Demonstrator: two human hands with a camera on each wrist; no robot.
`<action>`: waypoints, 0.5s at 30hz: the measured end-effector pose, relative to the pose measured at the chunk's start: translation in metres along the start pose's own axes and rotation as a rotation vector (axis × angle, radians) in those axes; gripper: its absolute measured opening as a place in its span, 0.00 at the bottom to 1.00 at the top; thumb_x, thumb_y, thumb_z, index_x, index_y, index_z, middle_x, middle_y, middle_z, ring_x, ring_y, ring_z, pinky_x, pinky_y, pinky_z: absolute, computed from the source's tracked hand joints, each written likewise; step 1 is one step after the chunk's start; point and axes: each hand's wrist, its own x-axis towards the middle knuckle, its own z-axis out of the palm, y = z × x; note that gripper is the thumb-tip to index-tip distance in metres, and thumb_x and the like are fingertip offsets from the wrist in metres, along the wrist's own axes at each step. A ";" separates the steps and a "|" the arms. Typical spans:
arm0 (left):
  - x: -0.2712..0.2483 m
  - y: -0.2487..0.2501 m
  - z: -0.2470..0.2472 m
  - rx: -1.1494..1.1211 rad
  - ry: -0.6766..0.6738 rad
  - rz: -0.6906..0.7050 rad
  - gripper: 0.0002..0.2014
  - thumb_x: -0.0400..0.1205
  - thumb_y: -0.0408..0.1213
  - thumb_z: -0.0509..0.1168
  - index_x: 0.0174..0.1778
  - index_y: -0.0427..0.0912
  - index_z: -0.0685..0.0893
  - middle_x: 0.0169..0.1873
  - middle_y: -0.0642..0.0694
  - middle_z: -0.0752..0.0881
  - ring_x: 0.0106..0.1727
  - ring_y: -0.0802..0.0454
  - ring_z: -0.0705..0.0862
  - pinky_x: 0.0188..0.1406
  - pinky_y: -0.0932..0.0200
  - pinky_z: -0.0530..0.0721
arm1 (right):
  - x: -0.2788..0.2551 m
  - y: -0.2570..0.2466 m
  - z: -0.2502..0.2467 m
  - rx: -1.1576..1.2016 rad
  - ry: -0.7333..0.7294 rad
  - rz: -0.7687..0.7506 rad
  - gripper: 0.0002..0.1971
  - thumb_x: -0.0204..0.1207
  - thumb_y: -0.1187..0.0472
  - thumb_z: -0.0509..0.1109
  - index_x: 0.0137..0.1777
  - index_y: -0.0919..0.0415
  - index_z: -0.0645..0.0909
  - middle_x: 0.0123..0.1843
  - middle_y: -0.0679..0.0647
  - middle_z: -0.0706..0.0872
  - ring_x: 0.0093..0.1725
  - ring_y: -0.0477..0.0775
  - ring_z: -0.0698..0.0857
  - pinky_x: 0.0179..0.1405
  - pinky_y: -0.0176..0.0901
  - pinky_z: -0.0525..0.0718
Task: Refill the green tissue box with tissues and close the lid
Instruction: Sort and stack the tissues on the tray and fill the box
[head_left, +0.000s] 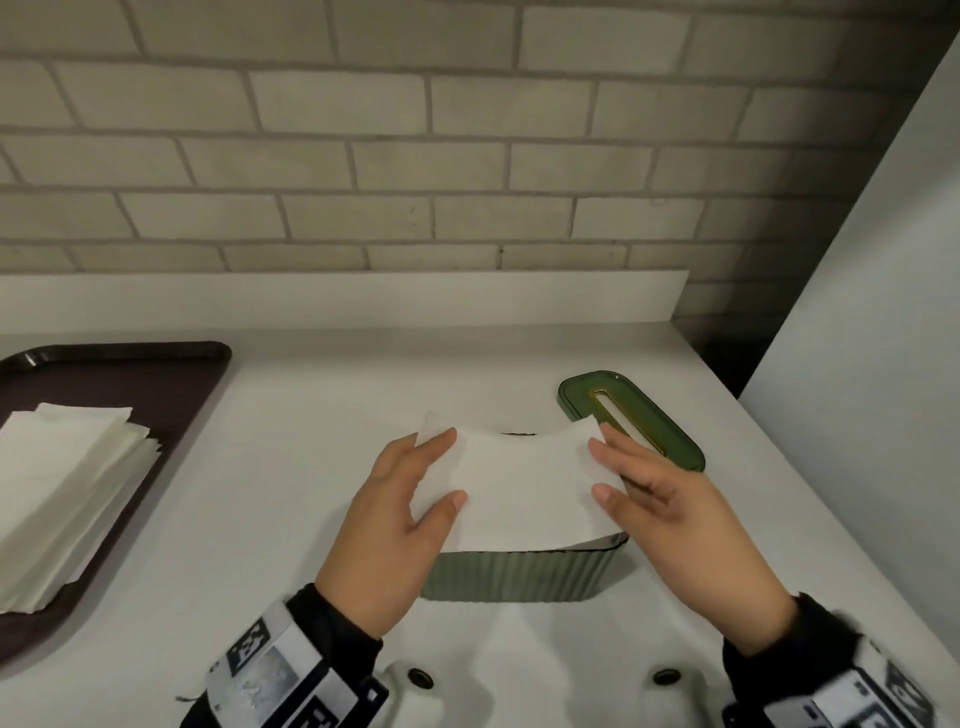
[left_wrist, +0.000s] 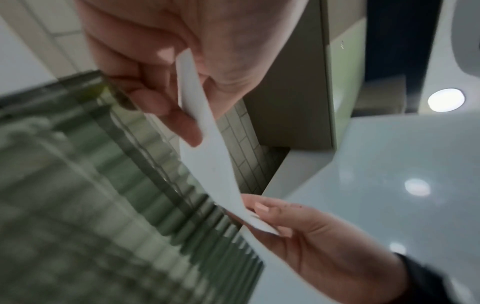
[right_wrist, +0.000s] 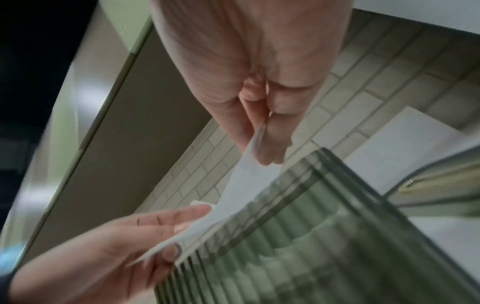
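Fingers of the left hand and right hand pinch opposite ends of a tissue, spread flat over the open green box at centre frame. Loading seems underway; next it likely needs lowering inside, then the lid, lying upper right, fitted. More tissues wait on a tray at left on the white desk below a brick wall.

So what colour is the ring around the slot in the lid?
Gold. The ring edges the slot in the green lid, clearest in the head view.
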 end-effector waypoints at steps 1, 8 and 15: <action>0.002 0.001 0.000 0.062 -0.017 0.004 0.23 0.81 0.36 0.65 0.72 0.56 0.73 0.68 0.60 0.72 0.67 0.69 0.73 0.69 0.73 0.69 | 0.002 0.002 -0.001 -0.102 -0.016 -0.012 0.21 0.78 0.67 0.68 0.70 0.52 0.78 0.77 0.38 0.68 0.66 0.24 0.72 0.58 0.14 0.72; 0.014 0.015 -0.003 0.486 -0.125 -0.052 0.25 0.85 0.43 0.59 0.78 0.59 0.63 0.74 0.63 0.64 0.68 0.60 0.74 0.74 0.62 0.57 | 0.001 -0.009 0.006 -0.640 -0.152 -0.110 0.23 0.82 0.66 0.61 0.77 0.57 0.69 0.82 0.40 0.49 0.63 0.49 0.81 0.62 0.19 0.64; 0.021 0.015 0.000 0.710 -0.267 -0.137 0.24 0.84 0.44 0.58 0.78 0.59 0.64 0.78 0.59 0.63 0.75 0.62 0.67 0.75 0.58 0.56 | 0.006 -0.024 0.005 -0.900 -0.315 -0.087 0.16 0.83 0.64 0.56 0.69 0.60 0.74 0.86 0.49 0.44 0.68 0.47 0.78 0.61 0.30 0.72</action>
